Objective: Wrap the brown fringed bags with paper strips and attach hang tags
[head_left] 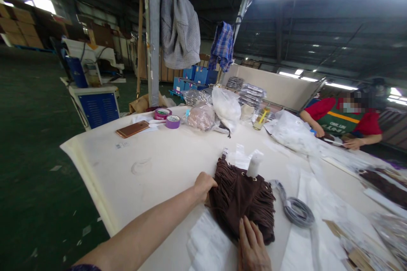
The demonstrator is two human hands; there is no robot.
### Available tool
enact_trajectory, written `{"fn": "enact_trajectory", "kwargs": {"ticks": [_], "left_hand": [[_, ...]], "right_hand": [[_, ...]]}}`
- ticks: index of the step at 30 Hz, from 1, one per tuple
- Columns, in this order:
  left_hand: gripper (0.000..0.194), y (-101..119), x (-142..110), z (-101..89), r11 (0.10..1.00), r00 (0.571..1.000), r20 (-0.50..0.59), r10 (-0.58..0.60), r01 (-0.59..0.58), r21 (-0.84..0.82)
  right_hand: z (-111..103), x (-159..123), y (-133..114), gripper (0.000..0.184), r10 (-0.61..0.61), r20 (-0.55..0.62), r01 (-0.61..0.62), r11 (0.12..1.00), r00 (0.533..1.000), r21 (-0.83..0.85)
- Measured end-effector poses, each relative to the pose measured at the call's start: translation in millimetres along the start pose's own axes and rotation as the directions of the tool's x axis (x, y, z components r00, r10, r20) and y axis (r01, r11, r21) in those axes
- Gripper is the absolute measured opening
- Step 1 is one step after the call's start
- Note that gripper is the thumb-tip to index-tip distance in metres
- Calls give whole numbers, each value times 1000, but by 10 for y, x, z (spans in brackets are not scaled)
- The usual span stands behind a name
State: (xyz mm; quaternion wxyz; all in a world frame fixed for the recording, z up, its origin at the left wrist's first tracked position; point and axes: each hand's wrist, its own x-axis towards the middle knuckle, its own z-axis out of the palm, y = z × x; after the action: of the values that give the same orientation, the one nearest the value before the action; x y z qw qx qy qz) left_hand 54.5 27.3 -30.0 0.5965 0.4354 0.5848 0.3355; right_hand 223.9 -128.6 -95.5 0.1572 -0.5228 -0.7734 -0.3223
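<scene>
A dark brown fringed suede bag (241,197) lies on the white table (152,165) in front of me. My left hand (203,186) is closed on the bag's left edge, fingers curled under it. My right hand (252,247) rests flat on the bag's near corner with fingers stretched out. White paper stuffing (254,163) sticks out of the bag's far end. White tissue sheets (208,245) lie under and beside the bag.
A grey coiled cord (297,211) lies right of the bag. Farther back are a phone (132,128), tape rolls (167,117) and plastic bags (225,108). A person in red and green (345,120) works at the far right. The table's left edge (85,169) drops to a green floor.
</scene>
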Motion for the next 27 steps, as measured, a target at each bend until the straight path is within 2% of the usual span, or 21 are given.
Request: {"fn": "enact_trajectory", "kwargs": {"ticks": [3,6,8,13,17,21,25,27], "left_hand": [[21,-114,-123,27,994,994,-108,30,-18,106],[21,-173,-207,20,983,984,-168,61,-29,184],[22,-164,-193,-13,974,987,-146,69,-35,225],[27,17,41,-101,926,999,14,37,-39,375],[26,147,174,-27,872,997,67,35,-63,486],[26,78,92,42,857,995,-4,95,-80,510],[24,-22,-48,36,857,982,-115,147,-69,510],[23,0,-72,8,853,982,-125,139,-54,518]], "right_hand": [[29,-18,-30,74,7,-14,-6,1000,1000,28],[11,-10,-68,75,70,-20,-69,996,997,50],[-37,16,-96,77,107,-14,-106,993,994,57],[-192,119,-174,79,114,22,-115,993,993,19],[-235,198,-239,70,186,51,-185,983,981,-18],[-228,219,-263,58,197,18,-196,980,980,-21],[-220,206,-248,61,186,-25,-186,982,982,-6],[-219,207,-244,61,185,-52,-186,983,981,-4]]}}
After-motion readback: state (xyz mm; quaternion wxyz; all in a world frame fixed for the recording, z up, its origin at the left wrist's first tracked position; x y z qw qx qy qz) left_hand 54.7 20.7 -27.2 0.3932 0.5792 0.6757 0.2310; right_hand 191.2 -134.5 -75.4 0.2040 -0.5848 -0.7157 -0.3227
